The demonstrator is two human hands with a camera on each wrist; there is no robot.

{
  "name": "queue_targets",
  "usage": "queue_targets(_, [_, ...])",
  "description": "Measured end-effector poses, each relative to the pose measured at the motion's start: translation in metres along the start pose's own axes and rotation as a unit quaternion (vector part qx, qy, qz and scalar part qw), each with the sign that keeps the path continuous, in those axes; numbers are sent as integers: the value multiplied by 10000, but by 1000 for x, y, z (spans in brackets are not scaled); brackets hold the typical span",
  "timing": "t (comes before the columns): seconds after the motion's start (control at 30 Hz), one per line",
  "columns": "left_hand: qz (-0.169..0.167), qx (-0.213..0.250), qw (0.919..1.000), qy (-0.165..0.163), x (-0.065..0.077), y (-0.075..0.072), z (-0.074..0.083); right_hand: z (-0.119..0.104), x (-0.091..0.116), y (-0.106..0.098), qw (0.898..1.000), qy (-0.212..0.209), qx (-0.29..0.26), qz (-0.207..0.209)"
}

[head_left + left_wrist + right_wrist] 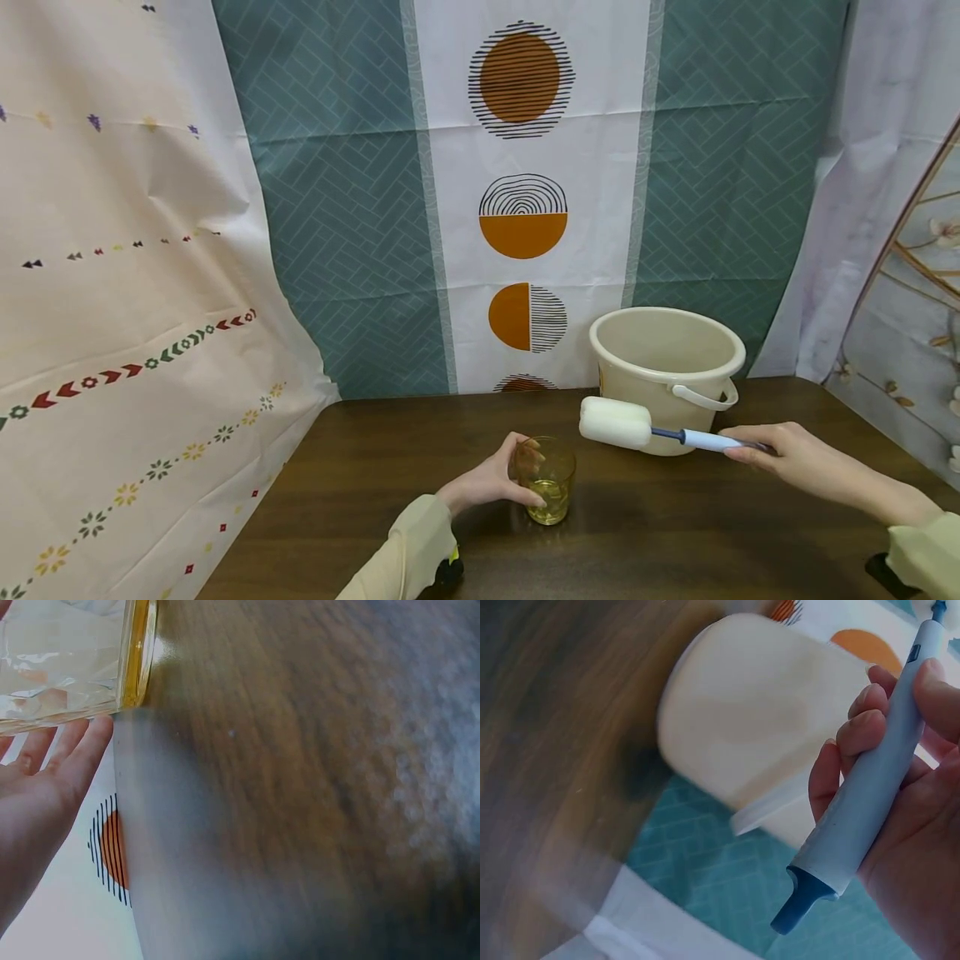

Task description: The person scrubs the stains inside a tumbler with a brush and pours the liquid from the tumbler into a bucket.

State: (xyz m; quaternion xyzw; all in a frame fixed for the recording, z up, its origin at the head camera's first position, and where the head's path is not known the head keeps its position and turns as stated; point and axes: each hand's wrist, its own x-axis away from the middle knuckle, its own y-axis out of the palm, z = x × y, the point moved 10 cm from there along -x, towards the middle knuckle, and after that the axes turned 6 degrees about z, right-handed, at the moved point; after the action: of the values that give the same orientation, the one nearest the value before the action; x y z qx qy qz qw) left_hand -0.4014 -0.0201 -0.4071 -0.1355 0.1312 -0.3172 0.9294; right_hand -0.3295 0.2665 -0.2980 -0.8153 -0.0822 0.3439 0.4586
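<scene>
A yellow-tinted drinking glass (556, 492) stands on the brown table, left of the bucket. My left hand (489, 482) grips it from the left, thumb across the near side and fingers behind. The left wrist view shows the glass wall (64, 664) with fingertips against it. On the right, my right hand (806, 461) holds a sponge cup brush (615, 422) by its pale blue handle (870, 787). The brush lies level in the air, its white sponge head pointing left, in front of the bucket and apart from the glass. The right wrist view cuts off most of the sponge.
A cream plastic bucket (671, 375) with a white carrying handle (705, 397) stands at the table's back right. Patterned cloths hang behind the table (360, 467) and along both sides. The table's back edge meets the teal and white curtain (352, 208).
</scene>
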Motion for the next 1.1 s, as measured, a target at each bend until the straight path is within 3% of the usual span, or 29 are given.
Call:
queue_targets(0.47, [12, -12, 10000, 23, 1, 1, 0, 42, 33, 15, 9997, -69, 1, -240])
queue_targets(0.7, [23, -11, 10000, -5, 1, 0, -1, 55, 41, 26, 9990, -268, -83, -345])
queue_targets(0.9, [35, -84, 9999, -84, 0, 0, -3, 64, 47, 37, 9976, -130, -377, -567])
queue_targets(1.1, [33, -88, 9999, -106, 0, 0, -2, 68, 49, 42, 9975, -214, -152, -651])
